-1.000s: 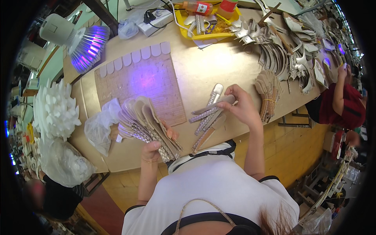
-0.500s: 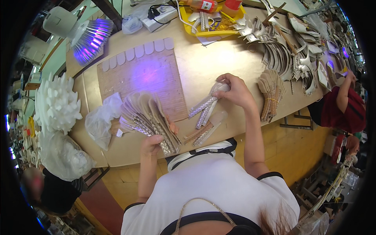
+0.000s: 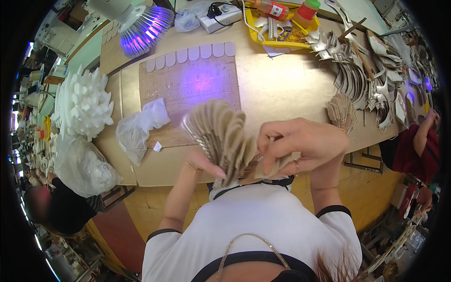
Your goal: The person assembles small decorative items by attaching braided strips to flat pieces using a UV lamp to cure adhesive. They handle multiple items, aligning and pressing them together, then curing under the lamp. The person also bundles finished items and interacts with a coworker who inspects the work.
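Observation:
A thick fanned bundle of beige shoe strap pieces with braided silvery parts (image 3: 223, 124) stands upright over the table's near edge. Around its lower end my left hand (image 3: 202, 162) is closed, thumb across the front. My right hand (image 3: 305, 141) is beside the bundle's right side, fingers bent and pinched on a beige strap piece (image 3: 283, 164); the fingers partly hide it. Farther right lies another fanned bundle of such pieces (image 3: 342, 113).
A wooden board (image 3: 188, 94) bears a row of rounded pale pieces (image 3: 193, 53) beneath a lit lamp (image 3: 146, 33). Plastic bags (image 3: 134, 136) and white foam (image 3: 84, 103) are left. A yellow tray (image 3: 257, 38) and silvery shoe parts (image 3: 352, 75) lie at the back and right.
My right hand has come nearer and lower, beside the bundle; the loose strap pieces on the table there are now hidden. My left hand has raised the bundle and turned it more upright.

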`<move>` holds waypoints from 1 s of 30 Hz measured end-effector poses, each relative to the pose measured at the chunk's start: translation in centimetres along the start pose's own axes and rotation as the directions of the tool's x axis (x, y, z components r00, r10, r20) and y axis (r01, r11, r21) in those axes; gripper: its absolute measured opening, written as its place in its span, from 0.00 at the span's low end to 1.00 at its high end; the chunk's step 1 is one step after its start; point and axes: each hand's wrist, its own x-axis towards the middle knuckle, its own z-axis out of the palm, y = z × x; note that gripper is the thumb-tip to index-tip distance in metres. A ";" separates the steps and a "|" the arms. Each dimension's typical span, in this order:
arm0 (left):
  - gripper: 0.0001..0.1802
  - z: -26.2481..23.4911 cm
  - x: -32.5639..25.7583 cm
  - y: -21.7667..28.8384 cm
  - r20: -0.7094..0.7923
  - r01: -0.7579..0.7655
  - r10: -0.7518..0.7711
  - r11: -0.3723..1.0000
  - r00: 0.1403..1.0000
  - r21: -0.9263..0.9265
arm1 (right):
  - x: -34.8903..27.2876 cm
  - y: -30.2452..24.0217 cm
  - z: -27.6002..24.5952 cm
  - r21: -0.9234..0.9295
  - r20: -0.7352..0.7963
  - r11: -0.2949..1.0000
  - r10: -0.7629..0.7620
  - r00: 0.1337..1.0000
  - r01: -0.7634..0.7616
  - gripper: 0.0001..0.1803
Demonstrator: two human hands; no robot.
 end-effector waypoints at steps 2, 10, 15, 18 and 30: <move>0.42 1.1 0.0 -0.7 -0.102 -0.014 0.010 0.999 0.995 -0.040 | 1.0 0.0 0.4 0.009 -0.082 0.998 -0.060 0.995 0.061 0.14; 0.51 3.1 1.1 -3.3 -0.009 0.019 -0.022 0.965 1.000 -0.262 | 1.1 0.0 2.1 -0.054 -0.184 0.998 -0.017 0.983 0.008 0.15; 0.39 2.0 1.0 -4.1 -0.033 0.114 -0.112 0.991 0.993 0.063 | 1.0 -0.1 2.8 -0.271 -0.364 0.960 -0.040 0.931 -0.064 0.20; 0.27 1.9 0.7 -4.6 -0.061 0.078 -0.100 0.953 0.993 -0.293 | 0.0 0.8 2.9 -0.234 -0.513 0.961 0.005 0.859 -0.145 0.27; 0.30 -2.1 0.1 -4.9 0.038 -0.142 0.199 0.806 0.979 -0.574 | -6.5 8.5 10.4 0.257 -0.790 0.531 0.597 0.141 -0.808 0.25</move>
